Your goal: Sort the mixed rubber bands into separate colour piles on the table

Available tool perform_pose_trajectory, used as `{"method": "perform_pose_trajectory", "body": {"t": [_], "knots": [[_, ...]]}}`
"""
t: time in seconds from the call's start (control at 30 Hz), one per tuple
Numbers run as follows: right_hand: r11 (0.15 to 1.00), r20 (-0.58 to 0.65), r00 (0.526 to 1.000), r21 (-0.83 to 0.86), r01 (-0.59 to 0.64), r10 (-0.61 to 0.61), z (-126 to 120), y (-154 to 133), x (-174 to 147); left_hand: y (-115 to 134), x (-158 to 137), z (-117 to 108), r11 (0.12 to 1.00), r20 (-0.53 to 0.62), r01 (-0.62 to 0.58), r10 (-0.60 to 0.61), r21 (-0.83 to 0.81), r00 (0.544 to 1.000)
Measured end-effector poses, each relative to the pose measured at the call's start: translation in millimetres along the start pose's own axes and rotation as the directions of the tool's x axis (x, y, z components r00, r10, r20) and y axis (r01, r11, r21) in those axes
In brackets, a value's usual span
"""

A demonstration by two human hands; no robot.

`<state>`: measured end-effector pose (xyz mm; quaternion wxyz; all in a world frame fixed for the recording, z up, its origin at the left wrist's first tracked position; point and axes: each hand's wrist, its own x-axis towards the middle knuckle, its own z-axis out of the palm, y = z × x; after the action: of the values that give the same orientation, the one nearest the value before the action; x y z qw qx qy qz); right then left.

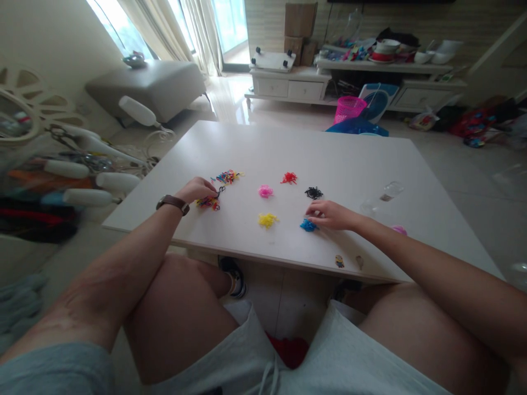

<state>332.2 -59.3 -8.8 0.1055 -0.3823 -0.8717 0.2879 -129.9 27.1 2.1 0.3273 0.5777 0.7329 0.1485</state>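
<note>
My left hand [198, 190], with a watch [173, 204] on the wrist, reaches down to a mixed-colour pile of small rubber bands [209, 203]. Its fingers are closed at the pile's edge, beside a few dark bands [222, 189]; what they pinch is unclear. Just behind lies a second mixed pile [229, 176]. Over a blue heap of bands [308, 225] is my right hand [327, 214], fingers curled together, their tips too small to show what is held. Separate heaps lie between and beyond the hands: yellow [268, 220], pink [265, 191], red [289, 178] and black [314, 192].
On the white table [313, 151], a clear bottle [391, 191] lies to the right, with a pink item [398, 230] partly behind my right forearm. A small yellow-and-blue figure [339, 261] sits near the front edge. White lamp shades [138, 111] stand close to the table's left side.
</note>
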Motion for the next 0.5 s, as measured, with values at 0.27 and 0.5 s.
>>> {"method": "perform_pose_trajectory", "body": {"t": [0.27,0.5], "knots": [[1.0,-0.01,1.0,0.01,0.008,-0.008,0,1,0,6,-4,-2,0.997,0.003,-0.013,0.012,0.082,1.0],[1.0,0.003,1.0,0.019,-0.008,0.008,0,1,0,11,-6,-11,0.997,-0.033,-0.084,0.083,-0.002,0.996]]}}
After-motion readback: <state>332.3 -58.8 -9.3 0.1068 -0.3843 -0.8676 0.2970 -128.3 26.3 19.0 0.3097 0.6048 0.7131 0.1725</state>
